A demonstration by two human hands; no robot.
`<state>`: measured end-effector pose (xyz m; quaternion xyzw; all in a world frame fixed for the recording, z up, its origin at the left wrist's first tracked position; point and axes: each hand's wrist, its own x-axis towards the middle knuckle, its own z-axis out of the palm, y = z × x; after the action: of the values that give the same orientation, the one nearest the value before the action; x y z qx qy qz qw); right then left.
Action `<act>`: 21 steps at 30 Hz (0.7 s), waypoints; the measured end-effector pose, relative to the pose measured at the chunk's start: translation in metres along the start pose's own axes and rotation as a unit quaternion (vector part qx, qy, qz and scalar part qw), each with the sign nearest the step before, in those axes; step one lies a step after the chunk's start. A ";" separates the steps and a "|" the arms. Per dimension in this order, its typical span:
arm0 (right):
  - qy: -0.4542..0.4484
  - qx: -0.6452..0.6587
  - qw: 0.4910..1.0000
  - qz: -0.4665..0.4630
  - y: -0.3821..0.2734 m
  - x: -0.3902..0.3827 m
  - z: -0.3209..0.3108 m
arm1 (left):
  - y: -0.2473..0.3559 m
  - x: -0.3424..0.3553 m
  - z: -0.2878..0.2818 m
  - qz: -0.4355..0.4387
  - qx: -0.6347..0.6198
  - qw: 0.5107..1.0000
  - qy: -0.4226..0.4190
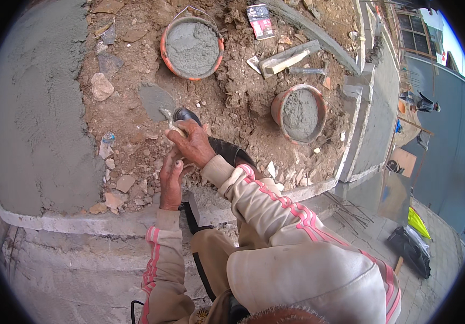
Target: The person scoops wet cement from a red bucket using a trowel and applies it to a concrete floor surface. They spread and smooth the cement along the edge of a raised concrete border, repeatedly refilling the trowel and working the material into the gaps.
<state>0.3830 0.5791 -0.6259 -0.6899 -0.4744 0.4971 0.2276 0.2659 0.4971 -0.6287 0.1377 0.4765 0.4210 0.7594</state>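
My right hand [193,142] is closed around the handle of a trowel, its fingers wrapped over the grip. The trowel's mortar-smeared neck [168,114] juts out past my fingers. Its grey, mortar-covered blade [156,100] is over the dirt beyond. Just below, my left hand [171,182] is raised close against the right one, thumb up and fingers loosely stretched; their tips are partly hidden. A dark boot [187,115] stands on the soil right behind my right hand.
Two orange-rimmed buckets of wet mortar, one farther back [192,47] and one at right [300,114], stand on rubble-strewn soil. A wooden float [288,58], a hammer [306,71] and a printed packet [260,21] lie nearby. Wet concrete [38,129] covers the left; a concrete edge [97,222] runs in front.
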 end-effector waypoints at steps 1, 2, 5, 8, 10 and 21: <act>-0.024 0.033 0.999 0.005 0.003 -0.004 -0.003 | -0.005 0.000 0.003 0.012 0.009 1.000 -0.008; -0.054 0.074 0.996 0.009 0.005 -0.007 -0.001 | -0.009 0.001 0.000 0.025 0.024 0.999 -0.009; -0.138 0.033 0.990 -0.010 0.008 -0.011 -0.013 | -0.019 0.006 0.000 0.006 0.032 0.999 -0.028; -0.166 -0.116 0.977 -0.065 0.010 0.000 -0.042 | -0.013 -0.005 -0.013 -0.046 -0.007 0.999 -0.022; -0.016 -0.077 0.992 -0.102 0.004 0.028 -0.099 | 0.004 -0.019 -0.021 -0.068 -0.018 0.997 -0.003; 0.190 -0.214 0.892 0.351 0.221 0.216 -0.459 | 0.048 -0.111 -0.129 -0.055 0.135 0.969 0.199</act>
<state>0.9035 0.7431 -0.7164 -0.9248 -0.2438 0.2905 -0.0290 0.1118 0.4155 -0.5978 0.1261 0.6775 0.3291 0.6456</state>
